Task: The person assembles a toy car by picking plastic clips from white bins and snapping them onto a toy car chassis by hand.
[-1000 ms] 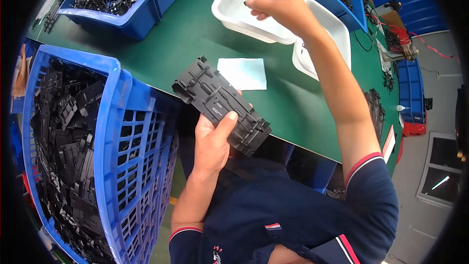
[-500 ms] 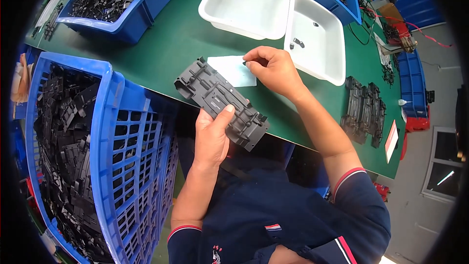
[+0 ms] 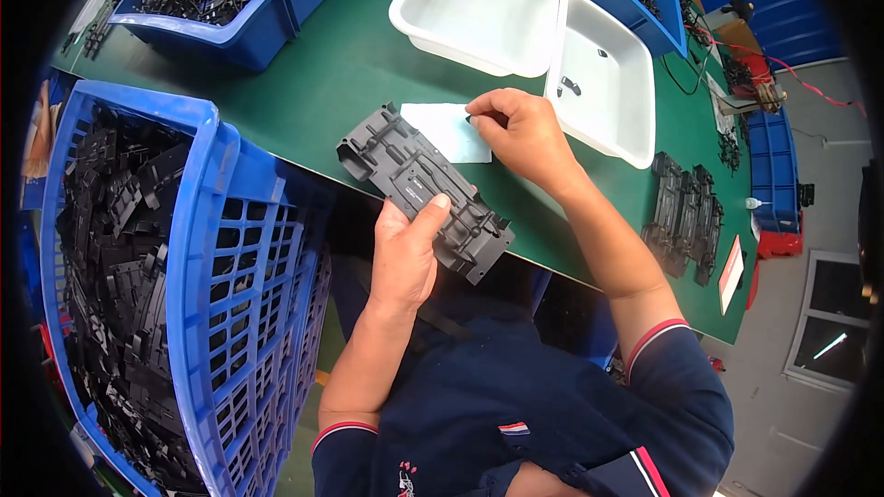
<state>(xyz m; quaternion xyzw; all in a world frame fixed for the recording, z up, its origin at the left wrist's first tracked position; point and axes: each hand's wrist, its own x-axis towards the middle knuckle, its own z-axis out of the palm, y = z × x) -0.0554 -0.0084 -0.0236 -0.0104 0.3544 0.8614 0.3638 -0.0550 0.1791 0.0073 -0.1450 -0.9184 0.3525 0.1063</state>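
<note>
A long black moulded plastic part (image 3: 419,189), with ribs and raised edges, is gripped by my left hand (image 3: 405,258), thumb across its face. It is tilted, its upper end toward the far left, over the table's front edge. My right hand (image 3: 525,133) is pinched just right of it, above a white sheet (image 3: 451,129) on the table. A small dark piece shows at its fingertips, too small to name. Two white trays (image 3: 479,5) (image 3: 603,83) lie beyond my hands, each with a few small black pieces inside.
Several similar black parts (image 3: 681,216) lie on the green table (image 3: 350,46) at the right. A blue crate (image 3: 198,267) full of black parts stands at the left. Blue bins (image 3: 267,28) of small black pieces sit at the back. A small card (image 3: 730,276) lies near the right edge.
The view has shifted slightly, so the trays and the crate appear displaced. Both hands keep nearly the same pose; the left still holds the black part, the right stays pinched over the sheet.
</note>
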